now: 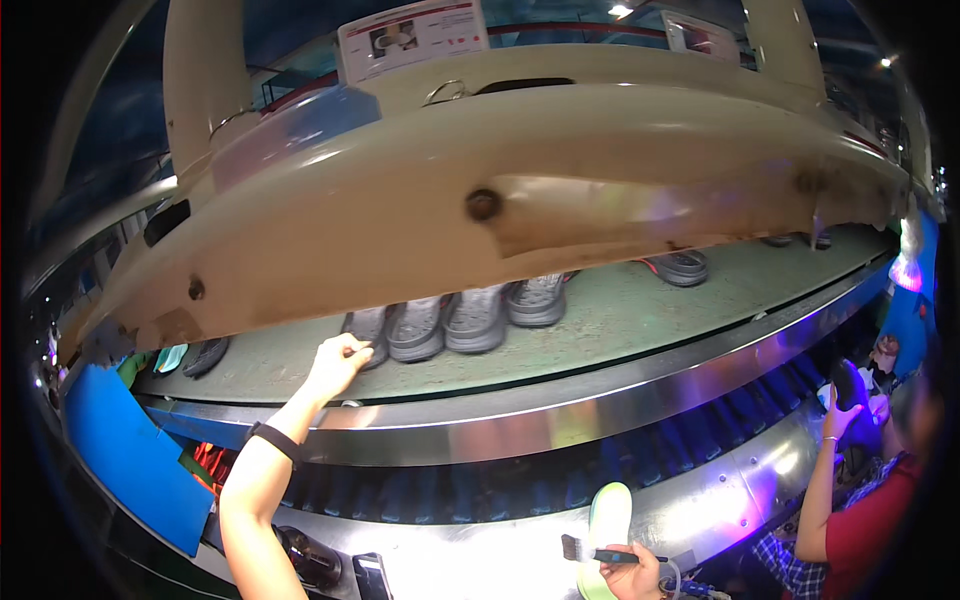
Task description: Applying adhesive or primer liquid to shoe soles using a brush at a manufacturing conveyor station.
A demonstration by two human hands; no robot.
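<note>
On the green conveyor belt (600,335) stands a row of dark grey clogs (474,322), heels toward me. My left hand (338,366) reaches to the leftmost clog (366,328), its fingers curled at the heel edge. Low in the picture, my right hand (634,574) grips a brush (612,556) with a black handle and dark bristles pointing left. Beside and partly under the brush lies a pale green shoe sole (610,512), on the shiny metal worktop (450,560). Whether the right hand also touches the sole, I cannot tell.
A beige hood (380,230) hangs low over the belt, behind a metal rail (480,440). More shoes (680,267) ride farther right. A dark bottle (308,556) and a phone-like object (371,577) stand near my left forearm. At the right, a co-worker holds a dark shoe (846,385).
</note>
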